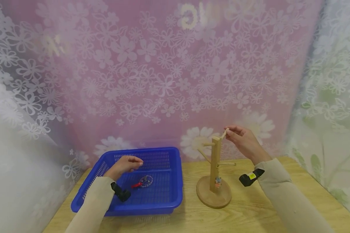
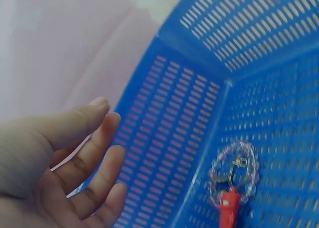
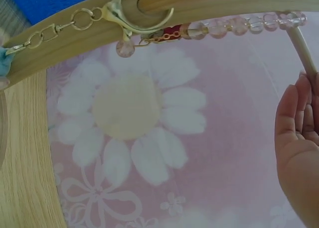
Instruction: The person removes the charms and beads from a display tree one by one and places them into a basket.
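My right hand (image 1: 246, 142) has thumb and fingertips drawn together on the tip of a pale, round wooden peg (image 1: 225, 133). Just inward of those fingers, a strand of clear pink beads (image 3: 239, 26) hangs from the peg; below it, against the tan wooden stand (image 1: 214, 168), hangs a small blue-and-orange charm (image 1: 218, 183). I judge I'm finishing hanging the strand. Next calls for letting go gently without snagging the beads, then fetching another piece. My left hand (image 1: 126, 165), loosely curled and empty, hovers over a blue perforated plastic basket (image 1: 179, 184). Below and right of it lies a clear-beaded ring with a red tag (image 2: 229, 205). Stand and basket share the wood-grained table (image 1: 192, 221).
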